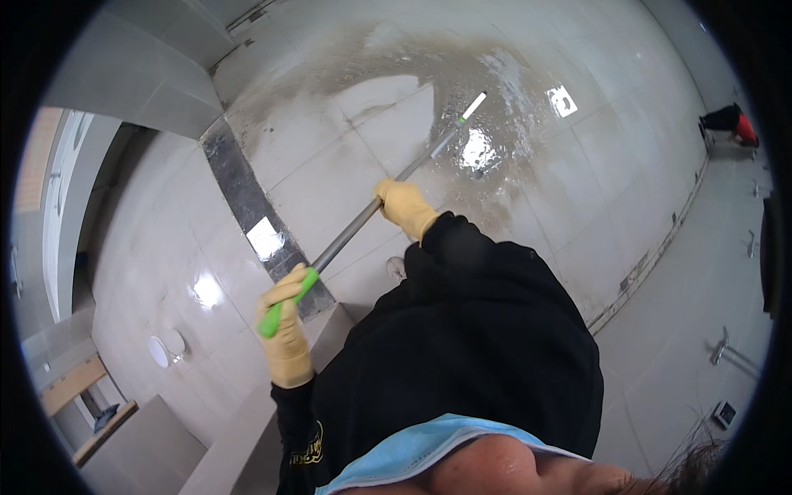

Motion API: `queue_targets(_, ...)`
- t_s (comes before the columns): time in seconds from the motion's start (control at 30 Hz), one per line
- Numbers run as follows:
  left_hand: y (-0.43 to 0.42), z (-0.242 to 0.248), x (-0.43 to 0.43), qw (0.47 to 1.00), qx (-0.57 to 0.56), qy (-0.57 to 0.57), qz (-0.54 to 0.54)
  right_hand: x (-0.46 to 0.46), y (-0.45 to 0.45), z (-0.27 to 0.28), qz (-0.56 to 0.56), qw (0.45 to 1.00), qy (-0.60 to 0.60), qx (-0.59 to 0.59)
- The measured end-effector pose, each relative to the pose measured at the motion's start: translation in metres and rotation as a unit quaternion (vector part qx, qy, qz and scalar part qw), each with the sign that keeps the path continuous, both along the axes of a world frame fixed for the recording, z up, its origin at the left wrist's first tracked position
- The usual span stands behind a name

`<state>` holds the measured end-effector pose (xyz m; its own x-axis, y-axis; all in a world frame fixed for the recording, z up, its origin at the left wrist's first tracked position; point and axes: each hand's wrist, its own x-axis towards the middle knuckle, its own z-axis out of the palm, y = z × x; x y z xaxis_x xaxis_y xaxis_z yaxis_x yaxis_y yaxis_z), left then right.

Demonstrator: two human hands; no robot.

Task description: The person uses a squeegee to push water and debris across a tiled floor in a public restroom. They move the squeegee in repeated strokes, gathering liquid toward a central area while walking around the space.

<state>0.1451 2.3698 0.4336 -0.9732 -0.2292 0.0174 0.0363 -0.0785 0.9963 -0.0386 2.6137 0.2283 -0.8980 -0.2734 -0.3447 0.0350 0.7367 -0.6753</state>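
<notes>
My left hand, in a yellow rubber glove, is closed around the green grip at the near end of a long-handled floor tool. Farther along its grey metal pole, my right hand holds on, gloved the same way. The pole slants away from me to a green collar and a narrow white end piece over the wet floor. What kind of head it has is hard to tell. Around that end spreads murky brown water, bordering a paler curved patch of tile.
A dark stone threshold strip crosses the tiles to my left, beside a wall corner. Beyond it stands a white tub-like container. Taps project from the right wall. A small red and black shape is unclear.
</notes>
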Motion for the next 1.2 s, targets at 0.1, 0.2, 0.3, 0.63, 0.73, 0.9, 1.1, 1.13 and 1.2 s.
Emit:
queue_targets(0.1, -0.029, 0.033, -0.025, 0.997, 0.029, 0.017, -0.066, 0.035, 0.011, 0.024, 0.020, 0.996, 0.080, -0.015)
queue_targets(0.2, -0.024, 0.051, -0.059, 0.990, -0.019, -0.078, -0.117, 0.067, 0.027, 0.029, -0.038, 0.999, -0.023, -0.018)
queue_targets(0.3, -0.009, 0.056, -0.108, 0.970, 0.006, -0.122, -0.211, 0.072, 0.037, 0.025, -0.096, 0.987, -0.125, 0.015)
queue_targets(0.63, -0.012, 0.098, -0.292, 0.932, -0.046, -0.046, -0.356, -0.080, -0.012, 0.006, -0.294, 0.953, -0.032, -0.061)
queue_targets(0.73, -0.008, 0.106, -0.364, 0.921, -0.077, -0.031, -0.381, -0.142, -0.017, 0.006, -0.336, 0.939, -0.024, -0.073)
queue_targets(0.9, -0.004, 0.112, -0.467, 0.899, -0.099, -0.052, -0.423, -0.235, -0.015, -0.006, -0.380, 0.922, 0.063, -0.050)
queue_targets(1.1, -0.006, 0.106, -0.546, 0.879, -0.119, -0.036, -0.461, -0.317, -0.017, -0.020, -0.394, 0.911, 0.114, -0.050)
queue_targets(1.13, -0.007, 0.104, -0.554, 0.879, -0.112, -0.036, -0.462, -0.328, -0.017, -0.022, -0.397, 0.909, 0.115, -0.052)
queue_targets(1.2, -0.010, 0.101, -0.572, 0.876, -0.108, -0.029, -0.470, -0.353, -0.019, -0.026, -0.406, 0.903, 0.127, -0.061)
